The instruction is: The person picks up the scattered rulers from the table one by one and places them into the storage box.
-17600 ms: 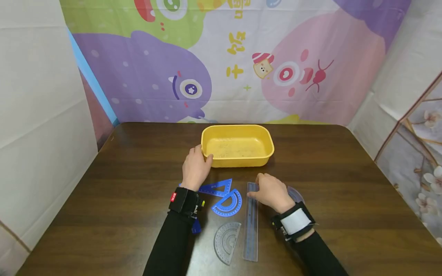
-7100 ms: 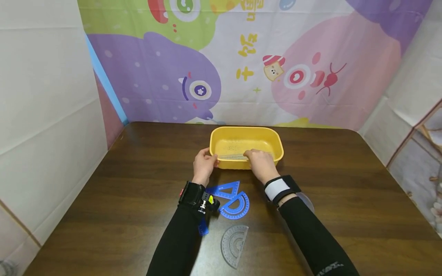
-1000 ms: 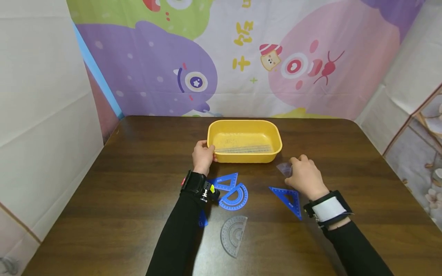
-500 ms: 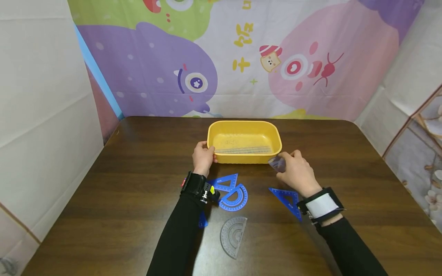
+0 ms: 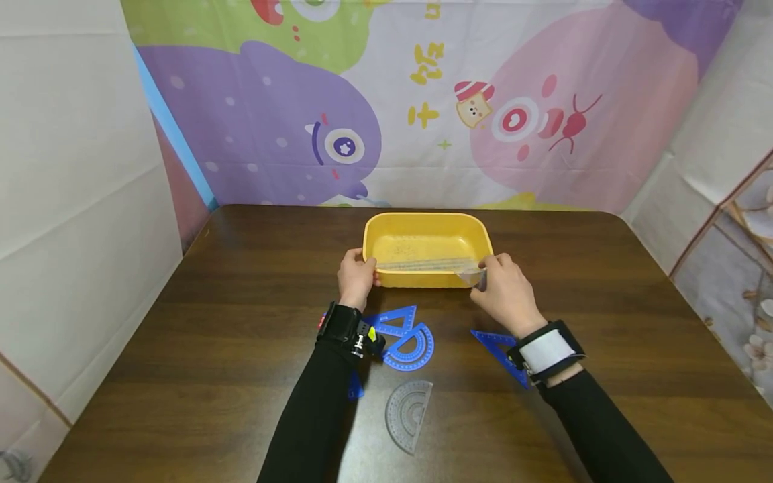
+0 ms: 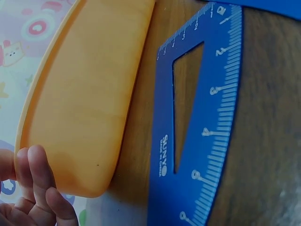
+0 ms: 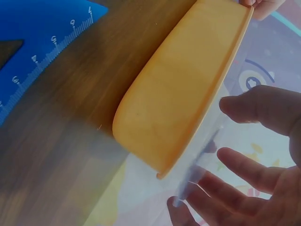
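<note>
My left hand (image 5: pixel 356 276) grips the near left corner of a yellow plastic tub (image 5: pixel 427 279), thumb at the rim. A clear ruler (image 5: pixel 423 265) lies inside along the near wall. At the tub's near right corner, my right hand (image 5: pixel 507 292) pinches a clear protractor (image 5: pixel 470 276), mostly hidden by the fingers, overlapping the rim in the head view. In the right wrist view, its thin edge (image 7: pixel 207 153) shows between thumb and fingers. Before the tub lie a blue set square (image 5: pixel 392 320) and a blue protractor (image 5: pixel 409 347), touching or overlapping.
A grey clear protractor (image 5: pixel 408 416) lies nearer on the brown table (image 5: pixel 241 335). Another blue set square (image 5: pixel 501 352) sits partly under the right wrist. A blue corner (image 5: pixel 355 386) peeks out beside the left sleeve. A cartoon cloth (image 5: pixel 423 161) hangs behind the table.
My right hand has moved left and slightly away from me with the clear protractor, from the table right of the tub to its near right rim. The left hand stays on the tub.
</note>
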Tool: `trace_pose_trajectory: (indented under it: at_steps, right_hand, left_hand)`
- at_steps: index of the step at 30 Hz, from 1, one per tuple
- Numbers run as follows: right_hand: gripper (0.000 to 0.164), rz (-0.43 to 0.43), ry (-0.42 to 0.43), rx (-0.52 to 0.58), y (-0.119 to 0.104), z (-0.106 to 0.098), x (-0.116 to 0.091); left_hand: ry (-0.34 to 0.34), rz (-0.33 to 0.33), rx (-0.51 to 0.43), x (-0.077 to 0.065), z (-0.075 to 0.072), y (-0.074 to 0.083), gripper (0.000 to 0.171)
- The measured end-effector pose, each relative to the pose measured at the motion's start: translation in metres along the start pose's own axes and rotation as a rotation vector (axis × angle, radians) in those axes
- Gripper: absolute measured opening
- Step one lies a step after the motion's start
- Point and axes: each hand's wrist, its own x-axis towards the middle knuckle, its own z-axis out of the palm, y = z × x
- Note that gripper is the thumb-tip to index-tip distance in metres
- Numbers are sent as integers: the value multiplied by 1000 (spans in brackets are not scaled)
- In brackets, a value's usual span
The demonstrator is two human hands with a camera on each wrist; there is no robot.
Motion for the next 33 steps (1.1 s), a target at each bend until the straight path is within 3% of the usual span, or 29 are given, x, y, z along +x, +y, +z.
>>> trace_pose_trajectory:
  at_steps: [12,33]
  right_hand:
    - [35,-12,7,40,-10,10,15]
    - [25,-130,74,48,-18,32,29]
  left_hand:
    - [5,4,19,0,0,-1,39]
    - [12,42,24,-3,0,-2,42]
